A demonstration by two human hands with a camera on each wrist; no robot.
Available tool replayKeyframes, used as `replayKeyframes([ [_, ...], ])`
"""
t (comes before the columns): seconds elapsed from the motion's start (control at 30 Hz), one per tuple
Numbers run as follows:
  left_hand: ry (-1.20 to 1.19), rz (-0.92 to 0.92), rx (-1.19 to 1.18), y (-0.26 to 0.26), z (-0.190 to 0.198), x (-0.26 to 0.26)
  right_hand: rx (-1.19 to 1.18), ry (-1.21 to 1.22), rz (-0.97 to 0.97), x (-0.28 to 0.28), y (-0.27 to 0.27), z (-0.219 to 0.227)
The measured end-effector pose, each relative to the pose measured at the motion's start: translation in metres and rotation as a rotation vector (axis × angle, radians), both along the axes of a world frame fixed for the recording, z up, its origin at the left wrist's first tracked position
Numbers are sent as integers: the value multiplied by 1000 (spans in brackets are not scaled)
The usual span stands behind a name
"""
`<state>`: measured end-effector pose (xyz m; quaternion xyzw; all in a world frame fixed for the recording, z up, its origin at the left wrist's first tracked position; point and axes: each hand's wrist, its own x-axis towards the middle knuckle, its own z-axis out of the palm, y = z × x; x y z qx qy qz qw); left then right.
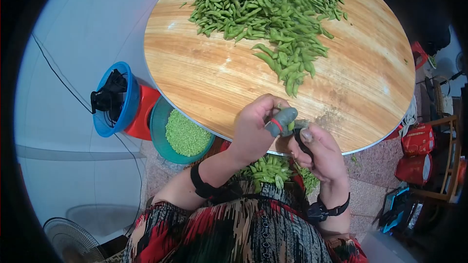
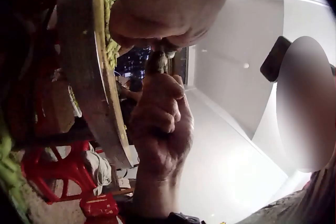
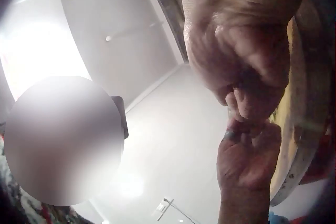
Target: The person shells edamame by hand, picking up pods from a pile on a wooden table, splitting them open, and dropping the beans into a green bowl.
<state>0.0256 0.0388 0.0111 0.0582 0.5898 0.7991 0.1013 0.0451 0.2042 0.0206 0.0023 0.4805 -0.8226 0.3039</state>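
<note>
My left hand [image 1: 256,129] pinches a green soybean pod [image 1: 291,125] just over the near table edge. Its thumb wears a grey cover [image 1: 284,118] with a red band round it. Close beside it, my right hand [image 1: 321,153] curls round a small black-handled tool [image 1: 303,152] with a grey end; its exact kind I cannot tell. That end points at the pod, and the right thumb lies along the tool's side. Both wrist views show the two hands meeting fingertip to fingertip, with the pod mostly hidden. A large heap of pods [image 1: 265,2] covers the far part of the table.
The round wooden table [image 1: 195,78] has a metal-edged rim. At the lower left a teal bowl [image 1: 158,139] holds shelled beans. A blue basin [image 1: 130,87] with black items stands by a red stool [image 1: 144,112]. More pods [image 1: 268,170] lie below the table edge.
</note>
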Motion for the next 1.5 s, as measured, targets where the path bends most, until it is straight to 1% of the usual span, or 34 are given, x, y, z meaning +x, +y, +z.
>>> replayKeyframes([
  [0.07, 31, 2, -1, 1, 0, 2, 60, -5, -13, 0, -2, -1],
  [0.13, 202, -18, -237, -1, -11, -3, 123, 99, -58, 0, -2, -11],
  [0.17, 143, -125, -88, 0, -20, -3, 152, 64, -76, 1, -2, -9],
  [0.2, 170, -135, -71, 0, -20, -5, 136, 60, -56, 3, -1, -8],
  [0.27, 101, -241, 211, -1, -21, -7, 5, -117, -41, 3, -2, 3],
  [0.3, 111, -250, 222, -2, -20, -8, -79, -137, 7, 2, 2, 1],
  [0.33, 48, -252, 227, -2, -18, -8, -70, -127, 0, 2, 4, -1],
  [0.4, -6, -257, 237, 1, -11, -7, 58, -26, -50, 2, 1, -4],
  [0.43, -28, -228, 159, 3, -4, -5, 254, 127, -80, 2, 0, -4],
  [0.47, -51, -197, 80, 4, 0, -3, 257, 132, -82, 1, -2, -5],
  [0.5, 137, -105, -123, 5, -4, -6, 426, 342, -158, 1, -3, -7],
  [0.53, 139, -105, -121, 4, -4, -6, 593, 551, -235, 1, -4, -10],
  [0.6, 188, -90, -262, 1, 2, -7, 537, 465, -223, 0, -4, -11],
  [0.67, 245, -132, -289, -6, 0, -11, 250, 130, -174, -2, -2, -10],
  [0.7, 300, -173, -320, -10, -1, -13, 253, 129, -169, -3, -1, -9],
  [0.73, 296, -169, -319, -15, -4, -15, 129, 9, -143, -4, 1, -8],
  [0.77, 254, -236, -263, -18, -7, -18, 6, -109, -118, -5, 1, -6],
  [0.8, 212, -301, -205, -21, -8, -20, 9, -109, -116, -5, -1, -4],
  [0.83, 212, -299, -202, -22, -7, -21, 13, -94, -110, -5, -3, -2],
  [0.9, -10, -347, -87, -24, -5, -23, 17, -80, -105, -6, -4, -2],
  [0.93, -10, -347, -86, -24, -3, -23, 344, 187, -135, -9, -2, -4],
  [0.97, 147, -303, -233, -22, -1, -22, 670, 454, -161, -11, -2, -8],
  [1.0, 303, -256, -379, -21, 2, -21, 718, 571, -332, -17, -4, -10],
  [1.07, 282, -253, -376, -19, 5, -17, 691, 600, -393, -21, -7, 2],
  [1.13, 256, -246, -372, -19, 8, -15, 700, 654, -354, -20, -14, 7],
  [1.2, 431, -223, -642, -23, 11, -14, 703, 690, -306, -18, -20, 5],
  [1.27, 417, -190, -630, -27, 12, -13, 758, 694, -300, -17, -22, 0],
  [1.3, 434, -215, -609, -29, 9, -13, 729, 663, -322, -16, -25, 0],
  [1.33, 451, -241, -588, -30, 7, -12, 600, 596, -365, -16, -27, -5],
  [1.37, 648, -137, -583, -28, 7, -11, 474, 485, -387, -16, -29, -8],
  [1.4, 639, -135, -583, -31, 5, -11, 350, 375, -411, -15, -30, -10],
  [1.43, 750, -141, -580, -32, 3, -13, 352, 371, -406, -15, -28, -10],
  [1.47, 861, -145, -573, -34, 1, -13, 95, 184, -361, -15, -25, -10],
  [1.5, 807, -133, -550, -35, 5, -11, -161, -3, -313, -16, -22, -10],
])
